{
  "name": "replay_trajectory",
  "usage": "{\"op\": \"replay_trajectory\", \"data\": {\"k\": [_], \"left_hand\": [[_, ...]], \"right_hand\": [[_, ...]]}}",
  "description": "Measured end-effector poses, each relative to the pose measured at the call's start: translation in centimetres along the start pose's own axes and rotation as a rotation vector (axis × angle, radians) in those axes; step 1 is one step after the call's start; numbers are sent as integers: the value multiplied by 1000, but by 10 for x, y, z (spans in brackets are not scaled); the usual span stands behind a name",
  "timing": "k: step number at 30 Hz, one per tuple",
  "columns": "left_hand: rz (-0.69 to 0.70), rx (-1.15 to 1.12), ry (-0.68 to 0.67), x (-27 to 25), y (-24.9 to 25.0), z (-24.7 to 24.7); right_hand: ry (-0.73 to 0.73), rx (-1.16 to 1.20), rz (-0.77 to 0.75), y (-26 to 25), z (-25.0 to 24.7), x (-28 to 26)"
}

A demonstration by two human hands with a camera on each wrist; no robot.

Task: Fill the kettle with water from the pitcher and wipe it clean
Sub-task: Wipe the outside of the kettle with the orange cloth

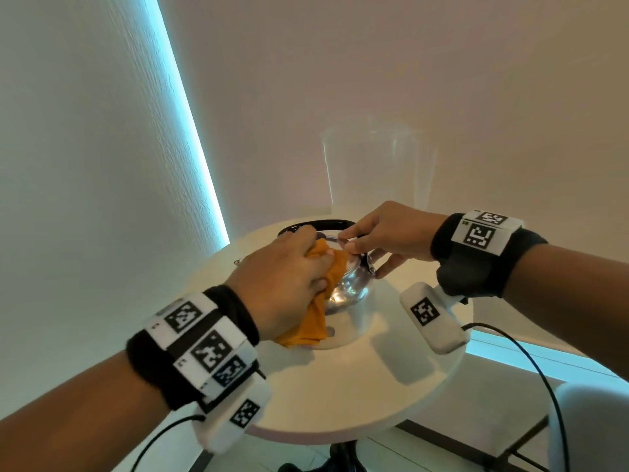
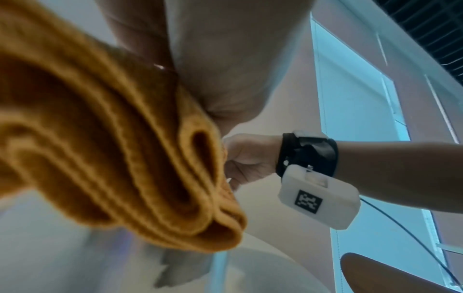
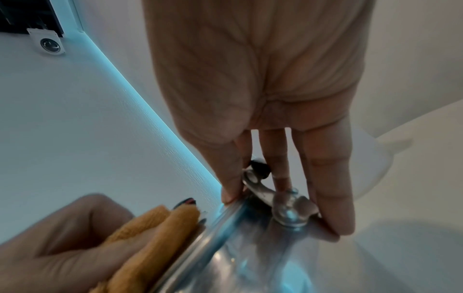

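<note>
A shiny metal kettle (image 1: 347,287) with a black handle (image 1: 326,222) stands on a white base (image 1: 354,330) in the middle of a round white table (image 1: 357,386). My left hand (image 1: 316,267) grips a folded orange cloth (image 1: 313,321) and presses it against the kettle's left side near the top. The cloth (image 2: 112,148) fills the left wrist view. My right hand (image 1: 350,241) holds the kettle's upper rim, thumb and fingers (image 3: 325,178) straddling the metal handle bracket (image 3: 288,210). A clear pitcher (image 1: 377,165) stands behind the kettle, faint against the wall.
The wall rises close behind the table, with a blue light strip on the left. A white chair (image 1: 592,430) sits at the lower right, and wrist cables (image 1: 531,362) hang off the table's edge. A small metal item (image 1: 237,262) lies at the table's left rim.
</note>
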State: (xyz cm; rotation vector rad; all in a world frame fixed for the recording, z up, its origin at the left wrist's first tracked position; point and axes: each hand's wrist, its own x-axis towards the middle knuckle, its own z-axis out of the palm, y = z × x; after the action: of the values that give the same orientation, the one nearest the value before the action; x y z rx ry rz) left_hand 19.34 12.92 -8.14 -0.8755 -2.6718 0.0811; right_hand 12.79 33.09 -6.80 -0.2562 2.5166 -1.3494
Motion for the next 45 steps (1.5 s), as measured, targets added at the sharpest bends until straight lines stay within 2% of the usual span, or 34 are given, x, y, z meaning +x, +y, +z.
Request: {"op": "replay_trajectory", "data": {"k": [4, 11, 14, 17, 20, 24, 27, 29, 31, 33, 34, 38, 41, 45], "left_hand": [[-60, -19, 36, -22, -31, 2], [-5, 44, -5, -3, -8, 2], [-2, 1, -30, -13, -21, 1], [-13, -61, 26, -25, -31, 3], [-23, -16, 27, -24, -20, 3], [71, 98, 7, -4, 14, 1], [46, 145, -24, 13, 29, 1], [66, 88, -11, 14, 21, 1], [26, -71, -14, 5, 5, 0], [-5, -99, -22, -8, -8, 1], [9, -71, 7, -12, -10, 1], [235, 250, 34, 0, 15, 5], [220, 339, 2, 21, 39, 4], [261, 339, -91, 15, 27, 1]], "right_hand": [[5, 0, -2, 1, 0, 1], [15, -23, 5, -1, 1, 0], [10, -29, 15, -3, 1, -1], [8, -32, 21, -4, 2, -4], [18, -36, 22, -5, 2, -6], [13, -49, 18, -6, 1, -6], [-6, -41, 12, -5, -1, -6], [-17, -46, 14, -5, -1, -5], [-16, -53, 16, -5, -1, -3], [-11, -55, 13, -4, -1, -2], [-9, -57, 11, -4, -1, -2], [-17, -64, 4, -4, -1, 1], [-19, -55, 6, -3, -2, 2], [-33, -50, 8, -2, -3, 2]]}}
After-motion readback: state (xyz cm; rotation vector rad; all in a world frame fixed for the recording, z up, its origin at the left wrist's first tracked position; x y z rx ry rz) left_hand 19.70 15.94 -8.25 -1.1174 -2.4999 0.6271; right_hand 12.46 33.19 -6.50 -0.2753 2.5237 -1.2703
